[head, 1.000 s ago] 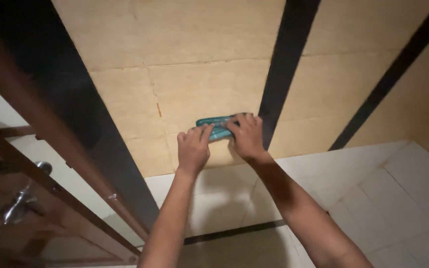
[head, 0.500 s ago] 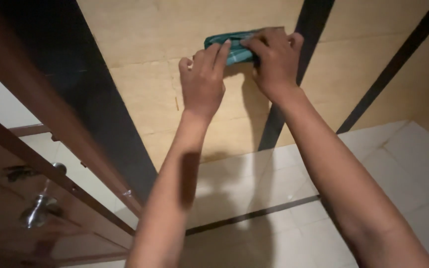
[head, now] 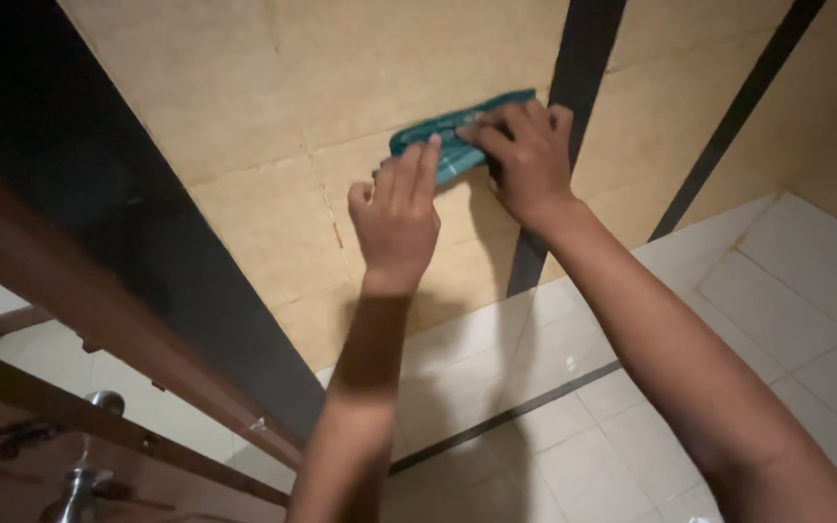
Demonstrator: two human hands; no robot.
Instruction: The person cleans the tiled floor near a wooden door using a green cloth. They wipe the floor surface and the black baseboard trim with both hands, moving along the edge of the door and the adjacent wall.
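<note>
Wooden door [head: 60, 291], metal handle [head: 75, 489], white floor tiles [head: 787, 291].

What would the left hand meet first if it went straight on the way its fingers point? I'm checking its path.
The left hand points up the tan wall; its fingertips already touch the teal cloth, so the cloth comes first.

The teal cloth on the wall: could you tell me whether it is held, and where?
Both hands press the teal cloth against the tiled wall: right fingers on top, left fingers at its lower edge.
</note>
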